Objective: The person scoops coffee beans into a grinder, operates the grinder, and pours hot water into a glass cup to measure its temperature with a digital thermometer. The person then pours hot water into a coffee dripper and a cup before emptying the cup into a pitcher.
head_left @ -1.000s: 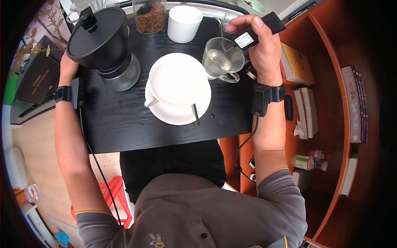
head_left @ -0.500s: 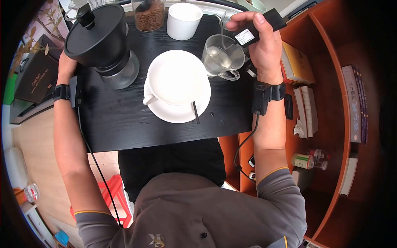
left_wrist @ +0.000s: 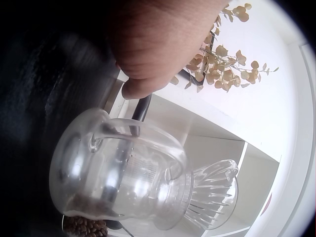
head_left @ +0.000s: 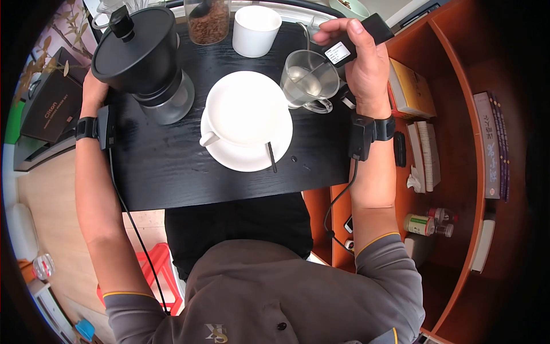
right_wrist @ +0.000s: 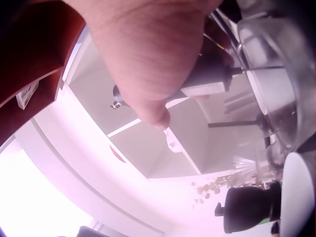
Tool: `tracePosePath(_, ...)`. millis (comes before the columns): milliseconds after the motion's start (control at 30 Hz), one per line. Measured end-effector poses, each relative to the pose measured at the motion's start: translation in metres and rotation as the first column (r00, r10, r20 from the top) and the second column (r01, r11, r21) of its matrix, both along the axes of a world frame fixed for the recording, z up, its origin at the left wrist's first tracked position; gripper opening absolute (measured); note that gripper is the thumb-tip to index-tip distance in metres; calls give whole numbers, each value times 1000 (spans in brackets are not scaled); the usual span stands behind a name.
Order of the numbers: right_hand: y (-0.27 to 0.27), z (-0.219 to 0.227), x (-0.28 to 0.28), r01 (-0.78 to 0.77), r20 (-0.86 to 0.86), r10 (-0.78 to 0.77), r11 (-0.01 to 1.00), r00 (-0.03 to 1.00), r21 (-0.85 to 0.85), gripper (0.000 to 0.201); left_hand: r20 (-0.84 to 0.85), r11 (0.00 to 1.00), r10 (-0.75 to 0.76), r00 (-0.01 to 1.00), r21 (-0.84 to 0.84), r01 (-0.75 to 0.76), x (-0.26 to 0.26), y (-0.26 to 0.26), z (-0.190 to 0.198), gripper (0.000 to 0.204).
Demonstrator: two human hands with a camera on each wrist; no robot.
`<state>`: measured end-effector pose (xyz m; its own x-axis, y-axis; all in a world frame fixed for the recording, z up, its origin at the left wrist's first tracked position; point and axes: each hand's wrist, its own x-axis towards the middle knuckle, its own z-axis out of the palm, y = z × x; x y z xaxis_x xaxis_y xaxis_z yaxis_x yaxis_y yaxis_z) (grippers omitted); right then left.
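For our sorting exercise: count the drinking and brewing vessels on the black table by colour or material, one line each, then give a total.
White: 2, cup on saucer and plain cup
Clear glass: 2, glass cup and bean jar
Black: 1, grinder
Total: 5

Head view overhead — wrist views close, upward

Fills the upper centre of the frame: right hand [right_wrist: 148, 54], fingers curled round a dark handheld device [right_wrist: 210, 74] with a pale label. Runs right from the device into a clear glass cup [right_wrist: 289, 69] at the right edge: thin metal rod [right_wrist: 256, 69]. Lower right: black grinder [right_wrist: 247, 210], white saucer rim [right_wrist: 298, 197]. Upper left: red-brown shelf [right_wrist: 34, 49].
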<state>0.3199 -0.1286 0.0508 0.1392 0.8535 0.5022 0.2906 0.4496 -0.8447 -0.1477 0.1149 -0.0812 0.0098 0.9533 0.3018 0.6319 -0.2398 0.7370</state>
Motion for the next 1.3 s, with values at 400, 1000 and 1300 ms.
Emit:
tracePosePath(400,0,0,-1,5,10,-5,1000,1000,-8,46,35,1000,-8,999,-17,9,4,-6,4,54)
tracePosePath(1000,1,-4,-5,36,23,-36,999,999,1,49,-10,1000,-12,1000,9,13,-2,2,-3,57)
tracePosePath(1300,0,-4,-5,36,11,-36,999,999,-14,47,-57,1000,1,998,9,-1,0,0,1,56)
